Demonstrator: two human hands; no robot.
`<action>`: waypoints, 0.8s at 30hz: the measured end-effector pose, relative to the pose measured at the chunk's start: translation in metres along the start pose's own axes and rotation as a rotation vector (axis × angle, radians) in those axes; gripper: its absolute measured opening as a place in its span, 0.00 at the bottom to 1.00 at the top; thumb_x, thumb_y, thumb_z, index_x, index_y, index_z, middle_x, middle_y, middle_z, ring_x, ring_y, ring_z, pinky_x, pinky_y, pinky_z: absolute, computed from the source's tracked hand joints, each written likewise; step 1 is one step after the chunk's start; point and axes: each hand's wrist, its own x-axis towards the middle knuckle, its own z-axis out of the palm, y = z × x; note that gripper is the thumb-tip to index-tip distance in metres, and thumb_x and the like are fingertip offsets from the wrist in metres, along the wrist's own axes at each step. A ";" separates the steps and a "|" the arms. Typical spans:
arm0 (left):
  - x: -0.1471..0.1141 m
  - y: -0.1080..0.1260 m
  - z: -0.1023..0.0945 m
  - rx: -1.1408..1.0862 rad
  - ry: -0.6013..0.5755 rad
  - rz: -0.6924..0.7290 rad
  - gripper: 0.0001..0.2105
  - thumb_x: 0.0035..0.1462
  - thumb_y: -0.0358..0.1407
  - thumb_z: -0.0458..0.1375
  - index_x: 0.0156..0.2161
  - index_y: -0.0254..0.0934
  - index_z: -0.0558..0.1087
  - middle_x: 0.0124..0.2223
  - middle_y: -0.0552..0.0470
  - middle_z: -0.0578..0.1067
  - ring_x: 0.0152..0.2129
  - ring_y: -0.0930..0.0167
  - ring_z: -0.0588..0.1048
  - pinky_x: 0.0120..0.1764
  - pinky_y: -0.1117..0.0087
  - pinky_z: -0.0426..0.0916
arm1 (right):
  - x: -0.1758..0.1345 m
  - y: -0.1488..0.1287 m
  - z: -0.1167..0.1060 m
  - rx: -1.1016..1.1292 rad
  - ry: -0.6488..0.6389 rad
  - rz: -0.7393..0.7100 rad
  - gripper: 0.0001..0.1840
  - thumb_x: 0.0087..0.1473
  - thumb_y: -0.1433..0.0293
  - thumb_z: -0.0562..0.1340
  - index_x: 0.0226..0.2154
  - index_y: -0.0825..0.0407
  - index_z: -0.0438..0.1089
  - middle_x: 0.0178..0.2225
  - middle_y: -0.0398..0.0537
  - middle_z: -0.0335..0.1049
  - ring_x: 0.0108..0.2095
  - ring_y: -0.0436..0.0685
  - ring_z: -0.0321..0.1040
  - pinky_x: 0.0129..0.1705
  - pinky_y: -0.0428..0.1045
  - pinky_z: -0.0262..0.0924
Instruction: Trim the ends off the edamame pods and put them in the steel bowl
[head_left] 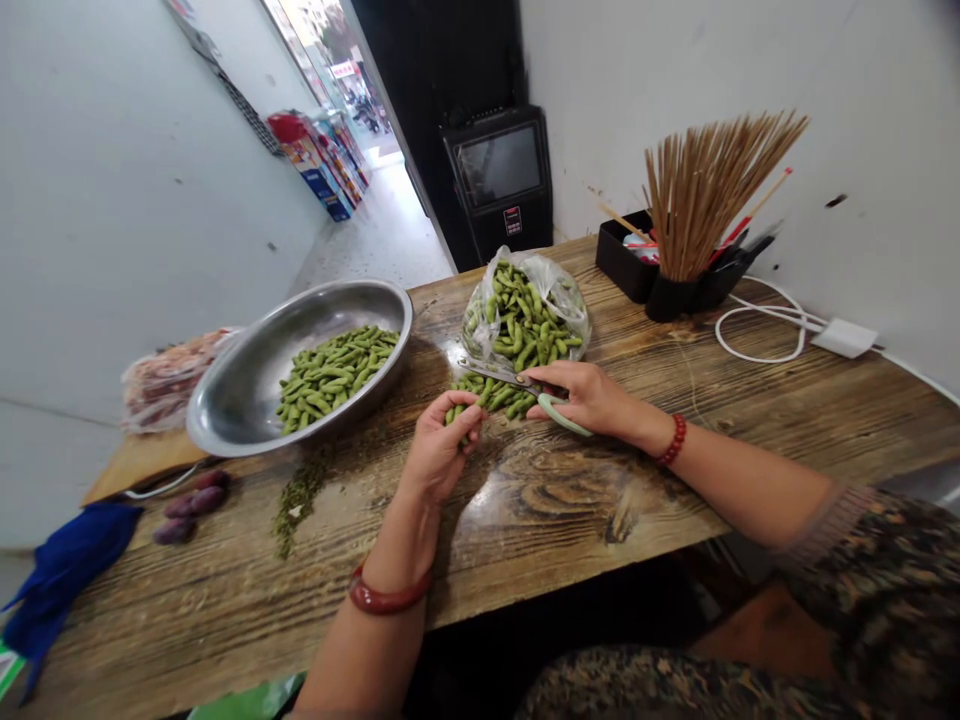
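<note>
My left hand (441, 450) is closed around several green edamame pods, with a few pod ends showing between thumb and fingers. In my right hand (581, 397) is a pair of scissors (555, 412) with pale green handles; the blades point left, just above loose pods (514, 400) on the table. Behind them a clear plastic bag (576, 300) lies open, full of edamame pods (525, 318). A wide steel basin (247, 370) to the left holds a heap of pods (334, 375).
Small green trimmings (296, 505) lie before the basin on the wooden table (570, 500). Further left are purplish bulbs (191, 505), a blue cloth (71, 570) and a bagged pinkish food (176, 375). At right stand skewers (705, 200) in a black holder (670, 298), beside a white charger (846, 337).
</note>
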 end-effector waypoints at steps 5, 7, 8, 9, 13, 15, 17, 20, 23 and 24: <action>0.000 0.001 0.000 0.002 0.000 -0.004 0.13 0.43 0.35 0.68 0.33 0.36 0.71 0.25 0.55 0.73 0.16 0.80 0.63 0.17 0.81 0.53 | 0.000 -0.002 0.002 0.016 -0.010 -0.003 0.27 0.50 0.58 0.67 0.50 0.54 0.69 0.34 0.49 0.71 0.32 0.53 0.66 0.36 0.48 0.62; -0.001 0.001 0.001 0.001 -0.006 -0.012 0.12 0.43 0.34 0.68 0.33 0.35 0.71 0.24 0.55 0.73 0.16 0.80 0.63 0.17 0.81 0.53 | 0.000 -0.004 0.004 0.046 0.010 0.004 0.28 0.49 0.58 0.67 0.50 0.54 0.69 0.34 0.49 0.70 0.31 0.52 0.65 0.35 0.47 0.62; -0.002 0.002 0.002 -0.001 -0.008 -0.016 0.12 0.44 0.34 0.68 0.33 0.35 0.72 0.24 0.55 0.72 0.16 0.80 0.63 0.17 0.81 0.53 | 0.000 -0.004 0.004 0.064 0.020 0.012 0.28 0.48 0.58 0.68 0.49 0.54 0.69 0.34 0.49 0.70 0.30 0.52 0.65 0.34 0.47 0.62; -0.002 0.002 0.003 -0.004 -0.010 -0.020 0.12 0.44 0.34 0.68 0.34 0.35 0.72 0.24 0.55 0.71 0.16 0.80 0.63 0.17 0.81 0.53 | -0.001 -0.004 0.005 0.081 0.028 0.021 0.28 0.48 0.57 0.68 0.49 0.55 0.69 0.34 0.48 0.70 0.30 0.51 0.65 0.34 0.47 0.62; -0.001 0.002 0.003 -0.040 -0.013 -0.025 0.12 0.45 0.35 0.67 0.36 0.34 0.75 0.25 0.54 0.71 0.16 0.80 0.63 0.17 0.80 0.53 | 0.000 -0.002 0.004 0.107 0.040 0.067 0.29 0.48 0.56 0.68 0.49 0.54 0.69 0.34 0.48 0.70 0.31 0.52 0.66 0.35 0.48 0.64; 0.000 0.002 0.003 -0.072 -0.014 -0.033 0.11 0.46 0.34 0.67 0.37 0.34 0.76 0.26 0.54 0.71 0.17 0.80 0.63 0.17 0.81 0.53 | 0.001 0.000 0.002 0.121 0.083 0.092 0.29 0.47 0.56 0.68 0.49 0.53 0.68 0.36 0.49 0.71 0.33 0.53 0.67 0.37 0.49 0.65; 0.001 0.001 0.002 -0.105 -0.025 -0.052 0.10 0.46 0.34 0.66 0.36 0.33 0.77 0.28 0.53 0.71 0.17 0.81 0.63 0.16 0.81 0.53 | 0.001 0.001 0.001 0.132 0.124 0.104 0.29 0.47 0.56 0.68 0.50 0.52 0.68 0.38 0.50 0.72 0.35 0.54 0.68 0.38 0.50 0.65; 0.001 0.001 0.001 -0.139 -0.060 -0.091 0.10 0.46 0.33 0.66 0.36 0.32 0.78 0.28 0.52 0.70 0.18 0.81 0.63 0.16 0.81 0.54 | 0.001 0.001 0.001 0.136 0.135 0.100 0.29 0.47 0.57 0.68 0.49 0.53 0.68 0.37 0.50 0.72 0.34 0.54 0.68 0.38 0.49 0.65; 0.001 0.002 0.001 -0.169 -0.070 -0.130 0.12 0.46 0.32 0.65 0.39 0.30 0.77 0.27 0.53 0.68 0.17 0.81 0.62 0.15 0.82 0.53 | 0.000 -0.001 0.001 0.143 0.113 0.079 0.29 0.48 0.57 0.68 0.49 0.54 0.68 0.36 0.49 0.71 0.33 0.53 0.67 0.37 0.49 0.65; 0.001 0.003 0.000 -0.181 -0.069 -0.142 0.12 0.46 0.31 0.65 0.39 0.30 0.77 0.26 0.54 0.68 0.17 0.81 0.62 0.15 0.82 0.53 | -0.001 -0.002 0.002 0.146 0.110 0.072 0.28 0.48 0.57 0.68 0.49 0.54 0.69 0.35 0.49 0.71 0.33 0.53 0.67 0.37 0.49 0.65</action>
